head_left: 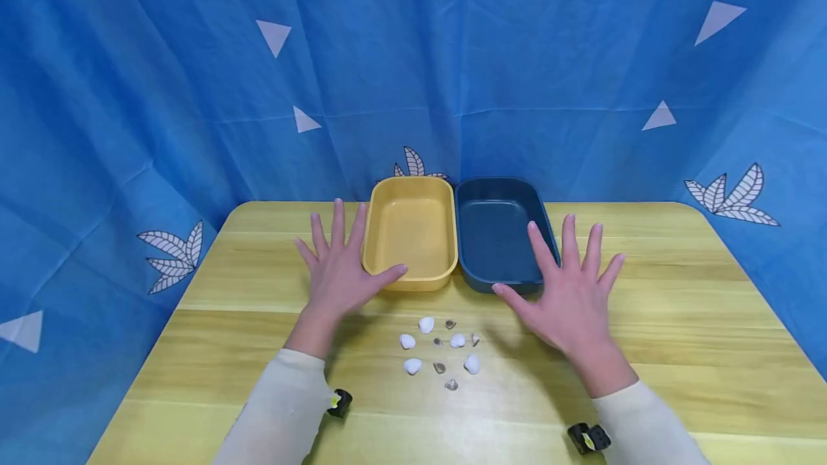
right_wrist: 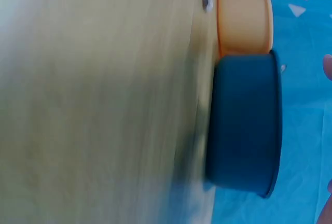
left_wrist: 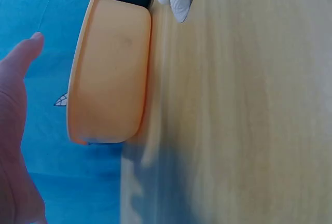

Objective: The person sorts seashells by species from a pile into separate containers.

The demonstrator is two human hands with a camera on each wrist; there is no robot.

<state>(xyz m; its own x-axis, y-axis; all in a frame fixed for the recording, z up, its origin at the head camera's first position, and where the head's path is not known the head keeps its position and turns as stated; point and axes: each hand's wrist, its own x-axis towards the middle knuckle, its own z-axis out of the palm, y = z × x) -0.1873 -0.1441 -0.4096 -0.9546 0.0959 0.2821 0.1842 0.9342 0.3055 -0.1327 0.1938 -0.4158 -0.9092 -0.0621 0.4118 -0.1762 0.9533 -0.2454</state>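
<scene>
My left hand hovers with fingers spread at the left side of a yellow tray, its thumb over the tray's front corner. On the right, my right hand is also spread, thumb and index finger over the near right part of a dark blue tray. Neither hand holds anything. Between and nearer than the hands lie several white shells and several small brownish shells. In the left wrist view the left hand appears beside the yellow tray; the right wrist view shows the blue tray.
The two trays stand side by side at the back of the wooden table. Behind it and at both sides hangs a blue curtain with leaf and triangle prints. Dark devices sit at both wrists.
</scene>
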